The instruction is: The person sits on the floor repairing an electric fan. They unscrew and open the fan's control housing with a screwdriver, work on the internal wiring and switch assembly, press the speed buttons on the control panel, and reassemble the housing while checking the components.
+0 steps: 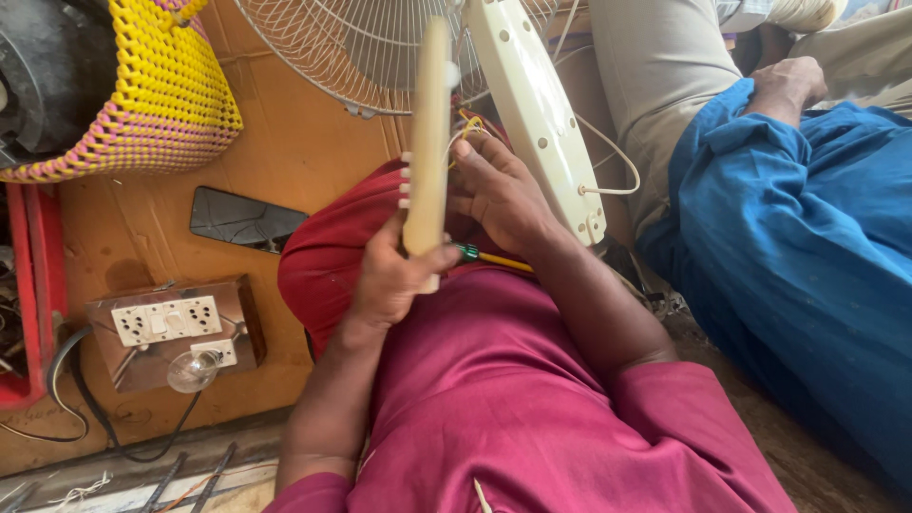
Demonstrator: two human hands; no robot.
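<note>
— While the left hand [394, 275] gripped the lower end of the cream cover [427, 142], where did that piece stand?

— Upright, edge-on to the camera, above the red lap. The fingers were curled shut around its base, thumb across the front, forearm coming up from the lower left.

— And the right hand [499, 195]?

— Just beside the cover, on its right, touching it. The fingers were bent and pressed together behind the cover near some yellow wires [467, 128]. A screwdriver [489, 256] with a green and yellow handle lay under that wrist; I couldn't tell whether the hand held it.

— Farther out?

— A white power strip [537, 114] leaned beside the right hand, a fan [351, 52] behind it. Left, a socket board [171, 328] with a bulb [193, 370], and a yellow basket [161, 85].
</note>
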